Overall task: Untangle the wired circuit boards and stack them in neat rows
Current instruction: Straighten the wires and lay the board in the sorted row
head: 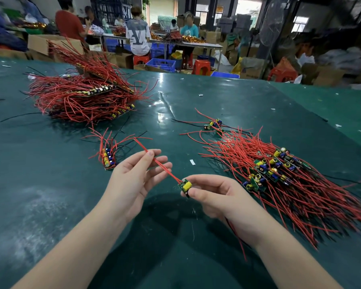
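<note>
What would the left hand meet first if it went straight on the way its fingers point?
The left hand, pinching a red wire, points up and to the right. Bare green table lies ahead; likely first contact is the small loose group of boards, though depth is unclear.

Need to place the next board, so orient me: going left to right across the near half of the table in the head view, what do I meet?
small row of boards → left hand holding the red wires → circuit board pinched in the right hand → tangled pile of boards.
</note>
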A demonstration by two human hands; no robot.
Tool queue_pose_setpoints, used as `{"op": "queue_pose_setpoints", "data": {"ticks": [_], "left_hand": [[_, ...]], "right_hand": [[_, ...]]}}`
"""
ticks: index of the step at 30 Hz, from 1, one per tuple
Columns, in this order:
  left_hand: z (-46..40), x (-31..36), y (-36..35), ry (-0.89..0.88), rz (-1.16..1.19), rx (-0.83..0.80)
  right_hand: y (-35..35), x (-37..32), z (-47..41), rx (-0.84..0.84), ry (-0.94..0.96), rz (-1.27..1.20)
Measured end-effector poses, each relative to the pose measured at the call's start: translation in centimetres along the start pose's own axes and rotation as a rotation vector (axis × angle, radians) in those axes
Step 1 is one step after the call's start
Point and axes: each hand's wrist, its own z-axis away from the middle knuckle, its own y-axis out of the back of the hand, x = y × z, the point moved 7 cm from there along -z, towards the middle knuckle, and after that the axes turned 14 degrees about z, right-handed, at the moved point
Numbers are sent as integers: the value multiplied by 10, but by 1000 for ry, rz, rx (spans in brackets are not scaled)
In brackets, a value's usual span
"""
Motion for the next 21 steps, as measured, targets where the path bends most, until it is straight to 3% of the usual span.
{"op": "queue_pose_setpoints", "data": {"ticks": [7, 12, 21], "left_hand": [[1, -6, 3, 77, 64, 28], [0, -9, 4, 136, 43, 23], [-3, 9, 11, -63, -89, 51]], "right_hand": [[9, 5, -2, 84, -31, 80], [5, 9, -2, 46, -60, 59], [-7, 7, 1, -37, -32, 113]]}}
